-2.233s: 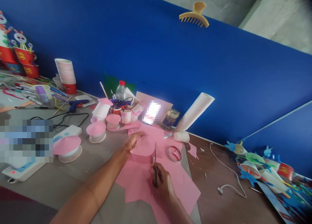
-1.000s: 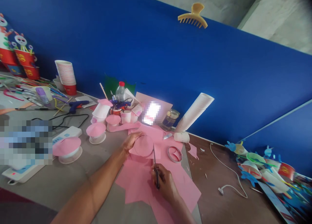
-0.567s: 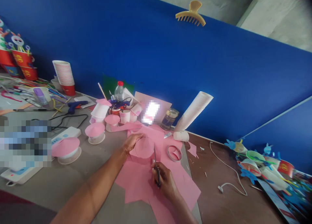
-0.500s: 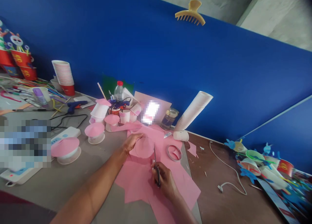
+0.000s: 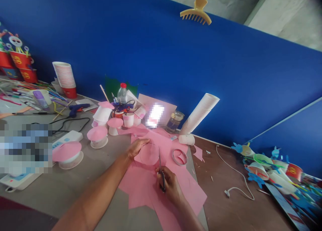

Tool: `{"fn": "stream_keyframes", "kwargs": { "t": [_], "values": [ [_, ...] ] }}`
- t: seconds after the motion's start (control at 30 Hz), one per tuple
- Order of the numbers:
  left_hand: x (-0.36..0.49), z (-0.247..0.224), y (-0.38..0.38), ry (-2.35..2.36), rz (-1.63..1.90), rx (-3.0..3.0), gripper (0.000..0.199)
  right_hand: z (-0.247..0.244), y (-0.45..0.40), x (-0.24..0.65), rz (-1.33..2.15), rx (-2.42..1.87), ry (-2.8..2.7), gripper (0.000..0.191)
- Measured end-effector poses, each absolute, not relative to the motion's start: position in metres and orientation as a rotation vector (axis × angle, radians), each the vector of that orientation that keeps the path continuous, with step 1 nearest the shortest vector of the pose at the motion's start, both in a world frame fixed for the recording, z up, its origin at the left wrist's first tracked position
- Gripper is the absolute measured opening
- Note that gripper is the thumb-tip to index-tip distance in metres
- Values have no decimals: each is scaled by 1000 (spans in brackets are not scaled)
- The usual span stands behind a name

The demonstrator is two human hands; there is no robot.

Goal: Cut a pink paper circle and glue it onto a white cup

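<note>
My left hand (image 5: 137, 150) pinches the left edge of a piece of pink paper (image 5: 149, 154) that has a circle drawn on it. Black-handled scissors (image 5: 162, 180) are in my right hand (image 5: 171, 184), fingers wrapped round the handles. Their blades point away from me, along the right edge of the drawn circle. Beneath both hands lie larger pink sheets (image 5: 186, 187), overlapping on the grey table. A roll of tape (image 5: 179, 157) rests on the pink paper to the right of the scissors.
White cups with pink paper tops (image 5: 97, 133) stand on the left, near a power strip (image 5: 71, 137) and a glue gun (image 5: 75, 109). A tall stack of paper cups (image 5: 201, 113) leans at the back beside a glass jar (image 5: 174, 120). A white cable (image 5: 241, 170) lies on the right.
The scissor blades look more exposed and narrower beside the pink piece, which has shifted slightly. Both hands keep their grips in nearly the same places.
</note>
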State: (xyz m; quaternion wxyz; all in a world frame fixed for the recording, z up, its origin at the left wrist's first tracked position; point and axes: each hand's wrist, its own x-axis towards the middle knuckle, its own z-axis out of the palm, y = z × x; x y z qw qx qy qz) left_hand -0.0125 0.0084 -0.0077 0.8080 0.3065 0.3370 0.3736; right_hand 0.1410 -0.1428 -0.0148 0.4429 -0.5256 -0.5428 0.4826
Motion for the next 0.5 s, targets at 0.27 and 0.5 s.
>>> {"fn": "stream_keyframes", "kwargs": {
  "t": [0.27,0.5],
  "values": [
    [-12,-10,10,721,817,678,21,-18,-144,143,1184,-1305,-1389,30],
    [-14,-6,5,729,766,664,19,-20,-144,144,1177,-1299,-1418,27]
  ]
}}
